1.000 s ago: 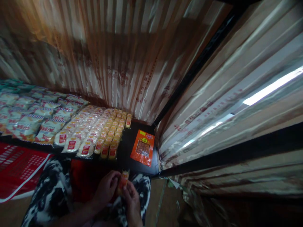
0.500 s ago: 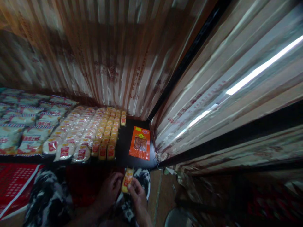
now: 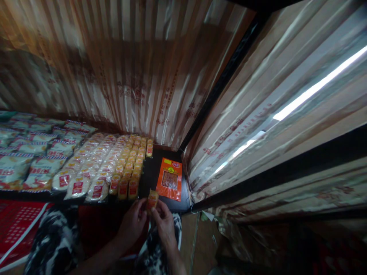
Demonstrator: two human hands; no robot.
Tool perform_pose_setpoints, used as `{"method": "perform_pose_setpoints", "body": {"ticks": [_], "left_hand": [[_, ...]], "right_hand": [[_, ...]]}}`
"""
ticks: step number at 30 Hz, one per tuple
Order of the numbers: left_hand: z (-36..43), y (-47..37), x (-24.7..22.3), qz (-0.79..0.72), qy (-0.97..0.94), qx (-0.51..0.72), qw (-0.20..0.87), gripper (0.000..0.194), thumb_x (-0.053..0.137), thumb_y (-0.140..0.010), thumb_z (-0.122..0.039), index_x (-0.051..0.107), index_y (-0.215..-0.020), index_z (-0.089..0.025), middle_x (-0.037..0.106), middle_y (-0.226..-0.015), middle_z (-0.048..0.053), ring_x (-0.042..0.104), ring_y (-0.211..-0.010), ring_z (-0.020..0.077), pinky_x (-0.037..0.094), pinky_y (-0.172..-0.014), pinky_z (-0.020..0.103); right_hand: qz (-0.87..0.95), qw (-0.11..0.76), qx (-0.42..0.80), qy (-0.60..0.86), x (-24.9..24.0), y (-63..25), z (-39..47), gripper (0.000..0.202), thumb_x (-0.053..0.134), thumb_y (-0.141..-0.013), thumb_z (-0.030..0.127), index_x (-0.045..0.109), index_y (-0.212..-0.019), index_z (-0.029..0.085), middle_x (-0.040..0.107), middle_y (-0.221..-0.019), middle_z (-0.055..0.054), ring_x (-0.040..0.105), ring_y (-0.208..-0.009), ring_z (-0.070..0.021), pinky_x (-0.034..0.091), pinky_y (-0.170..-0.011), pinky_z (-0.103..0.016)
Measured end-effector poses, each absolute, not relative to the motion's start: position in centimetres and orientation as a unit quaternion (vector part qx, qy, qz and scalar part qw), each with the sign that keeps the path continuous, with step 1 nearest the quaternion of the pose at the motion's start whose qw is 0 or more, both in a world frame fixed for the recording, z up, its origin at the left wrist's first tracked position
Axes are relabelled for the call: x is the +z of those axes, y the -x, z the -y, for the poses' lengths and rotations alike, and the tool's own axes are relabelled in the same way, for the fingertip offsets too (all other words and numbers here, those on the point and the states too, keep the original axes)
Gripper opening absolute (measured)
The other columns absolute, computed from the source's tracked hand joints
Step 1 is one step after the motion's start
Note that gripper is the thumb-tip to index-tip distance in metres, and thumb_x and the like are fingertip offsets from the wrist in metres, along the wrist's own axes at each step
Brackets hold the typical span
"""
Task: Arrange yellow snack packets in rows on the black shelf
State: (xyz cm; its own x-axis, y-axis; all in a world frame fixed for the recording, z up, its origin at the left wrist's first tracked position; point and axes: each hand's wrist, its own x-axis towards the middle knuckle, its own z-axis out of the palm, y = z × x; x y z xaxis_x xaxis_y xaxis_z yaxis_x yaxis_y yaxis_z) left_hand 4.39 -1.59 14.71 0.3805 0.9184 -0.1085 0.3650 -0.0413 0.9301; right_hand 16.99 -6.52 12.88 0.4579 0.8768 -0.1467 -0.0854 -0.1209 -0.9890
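Observation:
A small yellow wrapped snack [image 3: 152,199] with a red label is upright at the front edge of the black shelf [image 3: 149,168]. My right hand [image 3: 164,221] pinches it from the right side. On its left is my left hand [image 3: 134,217], fingers curled close to the snack; whether it grips anything is hard to make out. Rows of similar yellow snacks [image 3: 132,188] stand on the shelf, with one more [image 3: 149,148] at the back right of them. An orange packet [image 3: 170,179] lies flat to the right.
Round white wrapped snacks [image 3: 98,189] and larger snack bags [image 3: 43,172] fill the shelf's left part. A red basket [image 3: 20,225] is at the lower left. Plastic-covered walls [image 3: 160,84] and a black frame bar [image 3: 286,172] enclose the back and right.
Both hands have moved up toward the shelf's front edge, and the yellow snack has come up with my right hand. The view has shifted slightly.

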Motion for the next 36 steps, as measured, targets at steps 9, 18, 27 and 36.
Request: {"method": "perform_pose_setpoints", "body": {"ticks": [9,18,27,36], "left_hand": [[-1.1,-7.6,13.8,-0.483,-0.622,0.315,0.531,0.046,0.043,-0.079,-0.032,0.05,-0.12,-0.014,0.059,-0.124,0.015,0.063,-0.102,0.0212,0.048,-0.092,0.038],[-4.8,-11.0,12.0,-0.519,-0.601,0.37,0.482,0.045,0.041,-0.082,-0.032,0.048,-0.123,-0.013,0.056,-0.129,0.015,0.052,-0.12,0.0228,0.036,-0.105,0.042],[-8.1,-12.5,13.2,-0.533,-0.615,0.362,0.454,0.047,0.038,-0.084,-0.035,0.047,-0.125,-0.014,0.053,-0.132,0.014,0.047,-0.126,0.0221,0.031,-0.109,0.039],[-9.2,-13.7,12.5,-0.559,-0.6,0.33,0.469,0.049,0.037,-0.085,-0.027,0.046,-0.129,-0.007,0.036,-0.146,0.017,0.029,-0.137,0.0228,0.02,-0.115,0.037]], "right_hand": [[0.389,0.542,0.308,0.678,11.4,-20.0,1.8,0.037,0.062,-0.074,0.037,0.067,-0.105,0.016,0.07,-0.096,-0.009,0.066,-0.086,-0.022,0.052,-0.076,-0.032],[0.475,0.469,0.213,0.713,11.1,-20.6,-3.6,0.025,0.054,-0.074,0.023,0.066,-0.096,0.019,0.067,-0.083,-0.006,0.061,-0.075,-0.0193,0.048,-0.07,-0.03],[0.512,0.409,0.184,0.732,12.6,-22.0,-7.7,0.021,0.051,-0.075,0.02,0.063,-0.092,0.018,0.062,-0.084,-0.005,0.056,-0.077,-0.0175,0.044,-0.071,-0.027],[0.491,0.444,0.214,0.718,11.0,-22.7,-9.9,0.024,0.05,-0.077,0.022,0.066,-0.093,0.019,0.063,-0.087,-0.007,0.057,-0.081,-0.0196,0.043,-0.076,-0.03]]}}
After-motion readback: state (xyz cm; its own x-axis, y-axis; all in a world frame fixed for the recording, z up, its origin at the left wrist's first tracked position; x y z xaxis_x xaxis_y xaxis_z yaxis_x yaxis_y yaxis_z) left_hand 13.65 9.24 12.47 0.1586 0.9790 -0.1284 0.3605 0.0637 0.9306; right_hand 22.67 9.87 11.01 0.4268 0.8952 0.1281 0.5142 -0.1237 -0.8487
